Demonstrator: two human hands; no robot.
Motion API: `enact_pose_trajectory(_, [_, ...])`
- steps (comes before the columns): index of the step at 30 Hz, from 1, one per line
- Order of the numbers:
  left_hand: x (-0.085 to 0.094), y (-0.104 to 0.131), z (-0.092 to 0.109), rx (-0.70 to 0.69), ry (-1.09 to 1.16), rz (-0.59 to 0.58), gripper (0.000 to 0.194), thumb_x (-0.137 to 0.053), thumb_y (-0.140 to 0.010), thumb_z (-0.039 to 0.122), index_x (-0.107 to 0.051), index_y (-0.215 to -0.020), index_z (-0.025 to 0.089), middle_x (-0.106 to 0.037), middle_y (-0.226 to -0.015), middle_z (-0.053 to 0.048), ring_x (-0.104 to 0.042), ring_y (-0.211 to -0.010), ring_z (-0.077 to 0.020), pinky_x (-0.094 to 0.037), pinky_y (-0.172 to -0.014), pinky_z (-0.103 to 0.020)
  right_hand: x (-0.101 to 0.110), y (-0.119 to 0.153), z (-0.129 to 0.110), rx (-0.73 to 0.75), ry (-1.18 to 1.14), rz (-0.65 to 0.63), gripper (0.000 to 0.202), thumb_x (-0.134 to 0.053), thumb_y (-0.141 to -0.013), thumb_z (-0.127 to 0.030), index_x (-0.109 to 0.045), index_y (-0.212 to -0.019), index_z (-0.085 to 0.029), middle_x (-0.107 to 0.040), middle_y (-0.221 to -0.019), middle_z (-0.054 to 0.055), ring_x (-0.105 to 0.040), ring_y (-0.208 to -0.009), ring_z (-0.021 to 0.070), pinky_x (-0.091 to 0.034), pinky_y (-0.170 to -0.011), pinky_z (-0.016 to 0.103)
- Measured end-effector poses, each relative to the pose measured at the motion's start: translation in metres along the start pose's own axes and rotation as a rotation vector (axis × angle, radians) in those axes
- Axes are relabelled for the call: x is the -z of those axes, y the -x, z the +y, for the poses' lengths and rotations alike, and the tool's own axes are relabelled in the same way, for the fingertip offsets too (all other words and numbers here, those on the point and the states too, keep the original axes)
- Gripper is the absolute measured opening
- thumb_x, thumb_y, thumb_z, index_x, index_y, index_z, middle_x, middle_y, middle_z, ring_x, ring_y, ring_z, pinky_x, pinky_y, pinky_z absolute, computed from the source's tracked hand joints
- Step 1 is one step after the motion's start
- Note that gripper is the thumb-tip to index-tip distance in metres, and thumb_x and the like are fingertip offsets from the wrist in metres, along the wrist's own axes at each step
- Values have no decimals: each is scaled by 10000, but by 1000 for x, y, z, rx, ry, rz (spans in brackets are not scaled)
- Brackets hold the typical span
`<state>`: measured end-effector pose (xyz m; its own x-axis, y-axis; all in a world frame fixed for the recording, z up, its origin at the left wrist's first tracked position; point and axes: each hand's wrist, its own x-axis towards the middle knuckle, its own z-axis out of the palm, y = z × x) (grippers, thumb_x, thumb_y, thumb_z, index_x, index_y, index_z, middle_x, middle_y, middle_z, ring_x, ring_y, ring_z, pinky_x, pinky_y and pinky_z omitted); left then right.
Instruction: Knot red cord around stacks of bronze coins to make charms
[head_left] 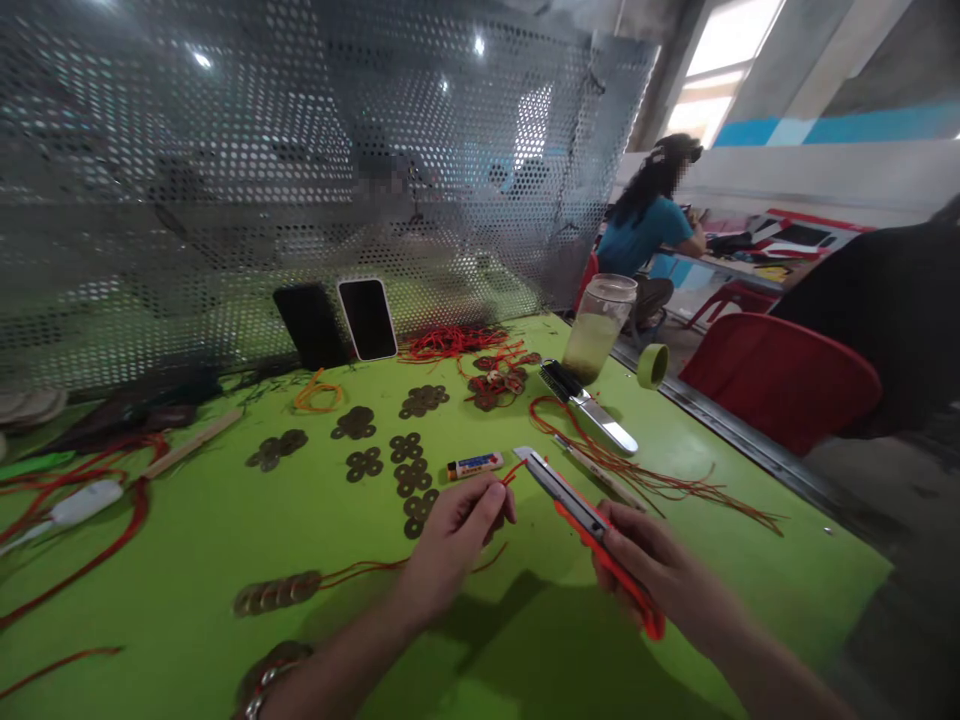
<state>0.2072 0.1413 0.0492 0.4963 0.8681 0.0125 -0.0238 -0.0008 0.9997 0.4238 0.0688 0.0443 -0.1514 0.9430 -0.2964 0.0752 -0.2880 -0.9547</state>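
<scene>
My left hand pinches a thin red cord whose short ends poke up past the fingertips. Wrapped in my right hand is an orange box cutter, its blade out and its tip close by the cord ends; whether they touch I cannot tell. More cord runs out below my left hand toward a row of overlapping coins on the green table. A small glue tube lies just beyond my left hand. Near it are several clusters of round holed coins.
A glass jar, a hairbrush, a pen and loose red cords occupy the right side. Two phones lean on a perforated metal screen. A white cable lies left. Another person sits beyond.
</scene>
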Motion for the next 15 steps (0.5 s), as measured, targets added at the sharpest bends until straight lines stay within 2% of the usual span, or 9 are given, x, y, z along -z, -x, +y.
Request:
enact_pose_trajectory(2, [1, 0, 1, -1, 31, -22, 396, -473, -909, 489, -559, -708, 159, -337, -547, 63, -281, -482, -82, -211, -452, -212, -5, 1, -1, -43, -21, 50, 565, -554, -746, -738, -482, -839, -186, -568, -595, -29, -468, -371, 67, -339, -348, 179])
enact_pose_trajectory(4, [1, 1, 2, -2, 52, -39, 398, -467, -913, 490, -560, -716, 156, -307, -534, 71, -244, -463, -76, -188, -443, -213, -11, 2, -2, -80, -62, 105, 622, -557, -719, -763, -514, -970, -195, -573, -590, -33, -483, -386, 83, -367, -372, 194])
enact_pose_trajectory(6, [1, 1, 3, -11, 58, -43, 392, -454, -921, 479, -559, -725, 157, -292, -527, 76, -220, -454, -73, -177, -439, -216, -14, 1, -2, -83, -131, 136, 661, -598, -728, -718, -498, -1146, -216, -624, -679, -8, -564, -505, 118, -442, -457, 221])
enact_pose_trajectory(8, [1, 1, 4, -28, 46, -27, 387, -447, -926, 467, -550, -714, 160, -278, -519, 78, -215, -454, -76, -171, -438, -220, -16, -3, 0, -60, -177, 106, 652, -647, -741, -632, -492, -1222, -220, -651, -789, 20, -611, -672, 155, -497, -570, 256])
enact_pose_trajectory(10, [1, 1, 6, -48, 20, -4, 388, -457, -921, 458, -535, -682, 163, -294, -521, 71, -230, -462, -79, -172, -440, -226, -18, -10, 0, -55, -152, 78, 586, -656, -750, -567, -534, -1193, -203, -646, -832, 31, -606, -762, 173, -510, -675, 291])
enact_pose_trajectory(12, [1, 1, 9, -64, -8, 13, 394, -470, -914, 452, -522, -650, 164, -323, -530, 60, -248, -471, -82, -176, -442, -231, -20, -18, -3, -65, -77, 79, 522, -613, -781, -558, -560, -1139, -183, -629, -791, 26, -589, -750, 173, -496, -735, 317])
enact_pose_trajectory(15, [2, 2, 15, -81, -43, 16, 392, -471, -913, 446, -546, -652, 164, -324, -524, 57, -253, -471, -88, -181, -443, -234, -26, -29, -14, 0, -15, -14, 414, -509, -856, -547, -565, -1000, -162, -575, -711, 6, -549, -664, 141, -467, -675, 285])
